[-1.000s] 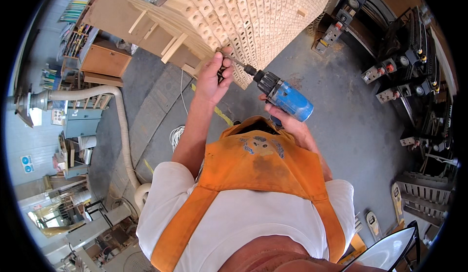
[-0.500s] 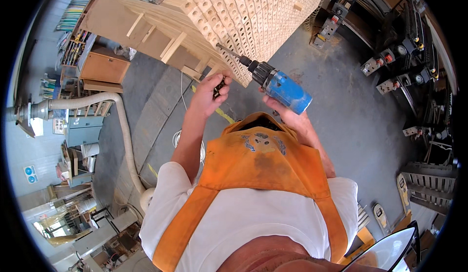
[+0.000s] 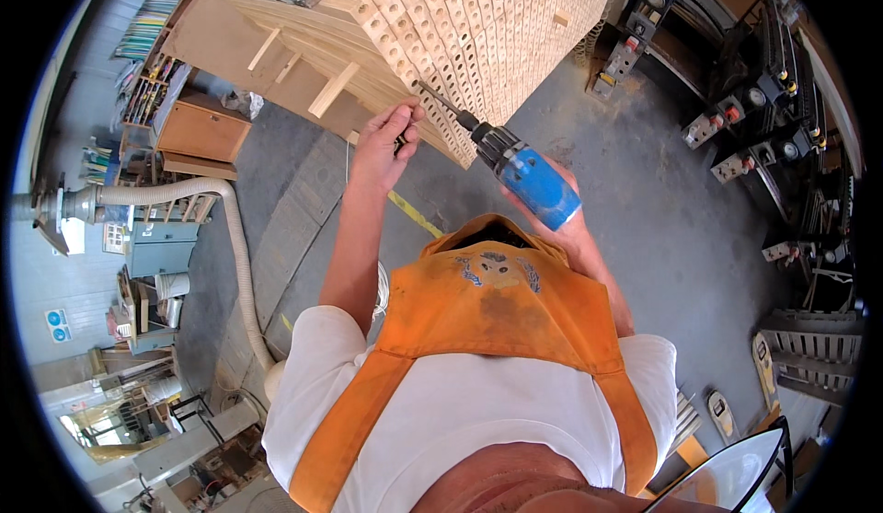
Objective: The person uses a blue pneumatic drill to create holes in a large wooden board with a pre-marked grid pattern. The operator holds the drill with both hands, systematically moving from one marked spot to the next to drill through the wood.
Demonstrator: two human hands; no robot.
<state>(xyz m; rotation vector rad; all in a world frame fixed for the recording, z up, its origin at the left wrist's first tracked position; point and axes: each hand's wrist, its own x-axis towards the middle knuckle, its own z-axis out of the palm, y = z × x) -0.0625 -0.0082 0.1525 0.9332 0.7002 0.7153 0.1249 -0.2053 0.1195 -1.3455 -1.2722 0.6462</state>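
My right hand (image 3: pixel 572 222) grips a blue and black power drill (image 3: pixel 538 186), partly hidden beneath its body. A long thin bit (image 3: pixel 440 99) reaches from the drill's chuck up and left to the edge of the stacked wooden pieces (image 3: pixel 460 39), whose ends are full of round holes. My left hand (image 3: pixel 382 149) is closed, held just below the bit's tip. Small dark pieces (image 3: pixel 400 144) show between its curled fingers, too small to name. Its thumb and forefinger are pinched close to the wood; whatever they hold cannot be made out.
Wooden sticks (image 3: pixel 334 90) jut from the stack's left side. A ribbed hose (image 3: pixel 241 265) curves down over the grey floor (image 3: pixel 681 237) at left, near a brown cabinet (image 3: pixel 204 129). Dark machinery (image 3: pixel 754 99) lines the right side. An orange apron (image 3: pixel 497 301) covers my front.
My left hand has risen toward the bit's tip and the wood, its fingers now pinched. The drill has shifted slightly and points more steeply upward, its bit tip near the stack's edge.
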